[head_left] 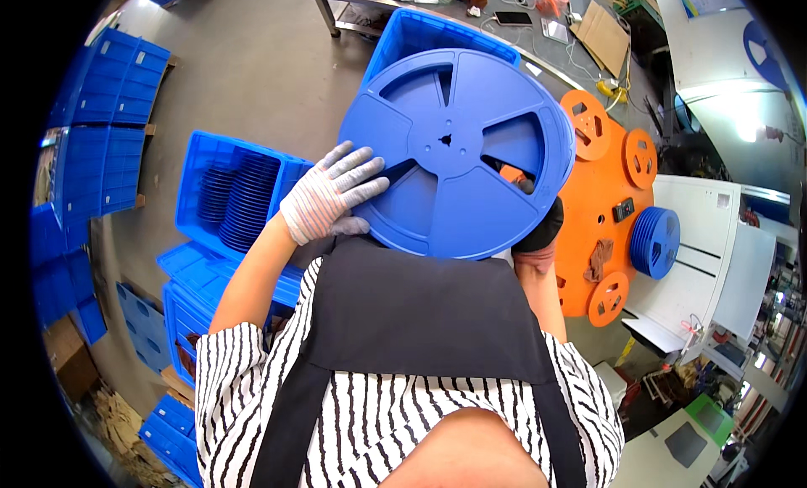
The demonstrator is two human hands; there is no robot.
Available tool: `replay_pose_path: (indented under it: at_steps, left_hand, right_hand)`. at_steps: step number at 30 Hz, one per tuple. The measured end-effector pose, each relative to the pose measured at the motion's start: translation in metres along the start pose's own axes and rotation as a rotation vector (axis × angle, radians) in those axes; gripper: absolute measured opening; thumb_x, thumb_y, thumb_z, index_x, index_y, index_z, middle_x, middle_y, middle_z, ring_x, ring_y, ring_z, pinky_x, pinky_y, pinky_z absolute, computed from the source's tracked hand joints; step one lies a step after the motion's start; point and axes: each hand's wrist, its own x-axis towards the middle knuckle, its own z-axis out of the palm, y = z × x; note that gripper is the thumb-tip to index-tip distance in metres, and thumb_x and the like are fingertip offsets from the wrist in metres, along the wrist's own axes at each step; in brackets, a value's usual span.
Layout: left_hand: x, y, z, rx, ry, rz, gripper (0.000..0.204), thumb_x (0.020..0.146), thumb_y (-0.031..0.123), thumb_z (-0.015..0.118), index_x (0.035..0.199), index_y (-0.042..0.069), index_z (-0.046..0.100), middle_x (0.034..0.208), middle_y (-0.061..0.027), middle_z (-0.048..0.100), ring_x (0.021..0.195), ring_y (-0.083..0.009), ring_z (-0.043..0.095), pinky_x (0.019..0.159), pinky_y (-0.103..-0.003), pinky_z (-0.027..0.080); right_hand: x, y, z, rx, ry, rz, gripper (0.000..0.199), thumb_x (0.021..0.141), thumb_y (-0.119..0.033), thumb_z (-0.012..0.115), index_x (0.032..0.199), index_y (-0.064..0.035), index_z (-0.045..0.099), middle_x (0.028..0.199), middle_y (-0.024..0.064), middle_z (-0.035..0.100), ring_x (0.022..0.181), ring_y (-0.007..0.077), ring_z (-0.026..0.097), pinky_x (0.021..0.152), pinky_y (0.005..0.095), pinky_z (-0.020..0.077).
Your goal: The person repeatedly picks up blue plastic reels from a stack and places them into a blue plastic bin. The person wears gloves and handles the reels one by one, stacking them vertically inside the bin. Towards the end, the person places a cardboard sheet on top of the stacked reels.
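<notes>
A large blue plastic reel (466, 211) faces up in front of my chest, with a round hub and wide cut-out windows. Its right rim looks doubled, so more than one disc may be stacked. My left hand (330, 194), in a pale striped glove, lies on the reel's left edge with fingers stretched out and thumb near the lower rim. At the lower right edge, my right hand (540, 240) in a dark and reddish glove supports the reel, mostly hidden behind it. A dark fingertip and something orange show through the right window.
Behind the reel stands a blue crate (403, 36). Another blue crate (192, 194) at left holds several dark discs upright. An orange round-cornered table (580, 223) at right carries orange wheels and stacked blue reels (656, 242). A cluttered workbench (471, 17) stands beyond.
</notes>
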Motion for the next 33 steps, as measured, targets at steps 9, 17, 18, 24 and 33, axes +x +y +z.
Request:
replay_pose_path:
  at_steps: [9, 17, 18, 24, 33]
  left_hand:
    - [0.044, -0.062, 0.008, 0.080, 0.095, 0.110, 0.034, 0.080, 0.009, 0.057, 0.113, 0.010, 0.061, 0.128, -0.0134, 0.057, 0.123, -0.0308, 0.053, 0.107, -0.046, 0.042]
    - [0.064, -0.131, 0.017, -0.035, -0.008, 0.050, 0.041, 0.078, 0.009, 0.064, 0.119, 0.007, 0.060, 0.134, -0.0162, 0.054, 0.125, -0.0349, 0.052, 0.105, -0.043, 0.046]
    - [0.064, -0.139, 0.019, -0.057, -0.018, 0.052, 0.041, 0.078, 0.009, 0.064, 0.119, 0.007, 0.060, 0.134, -0.0163, 0.054, 0.125, -0.0348, 0.053, 0.102, -0.043, 0.048]
    - [0.071, -0.162, 0.016, -0.154, -0.026, 0.042, 0.032, 0.083, 0.006, 0.058, 0.115, 0.005, 0.058, 0.136, -0.0168, 0.054, 0.119, -0.0342, 0.057, 0.082, -0.041, 0.056]
    - [0.096, -0.179, 0.001, -0.280, -0.041, -0.048, 0.035, 0.078, -0.002, 0.056, 0.112, 0.005, 0.058, 0.130, -0.0168, 0.058, 0.095, -0.0364, 0.067, 0.074, -0.040, 0.057]
  right_hand:
    - [0.058, -0.007, -0.007, 0.004, -0.148, -0.014, 0.049, 0.090, -0.033, 0.060, 0.121, 0.0038, 0.058, 0.117, 0.0165, 0.062, 0.109, 0.0322, 0.059, 0.098, 0.0446, 0.0461]
    - [0.107, 0.004, 0.037, -0.285, 0.055, -0.191, 0.032, 0.098, -0.018, 0.047, 0.112, 0.0064, 0.061, 0.109, 0.0197, 0.066, 0.099, 0.0306, 0.065, 0.090, 0.0419, 0.0529]
    - [0.111, 0.006, 0.040, -0.291, 0.074, -0.180, 0.033, 0.098, -0.019, 0.047, 0.113, 0.0062, 0.061, 0.110, 0.0197, 0.065, 0.100, 0.0306, 0.064, 0.092, 0.0423, 0.0521]
    - [0.140, 0.008, 0.063, -0.070, 0.030, -0.032, 0.042, 0.099, -0.028, 0.049, 0.128, 0.0020, 0.053, 0.127, 0.0186, 0.058, 0.118, 0.0326, 0.055, 0.105, 0.0467, 0.0412]
    - [0.154, 0.006, 0.015, -0.102, 0.378, 0.015, 0.049, 0.099, -0.034, 0.052, 0.135, -0.0013, 0.047, 0.136, 0.0149, 0.053, 0.126, 0.0286, 0.048, 0.109, 0.0445, 0.0372]
